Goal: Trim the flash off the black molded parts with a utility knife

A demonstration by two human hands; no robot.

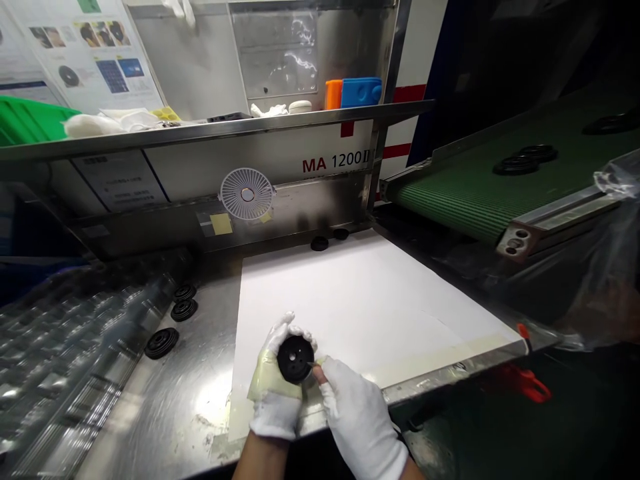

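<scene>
black disc gripped in curled gloved left hand; pinched gloved right hand touches its right edge.

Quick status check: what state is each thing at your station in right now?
Left hand: gloved, gripping the disc.
Black disc: held up, holes showing.
Right hand: gloved, fingers pinched at the disc's edge.
White sheet: flat on the steel bench, taped along its near edge.
Loose discs: lying on the bench, left of the sheet.
Conveyor belt: green, carrying black discs.
Fan guard: white, against the steel panel.
</scene>
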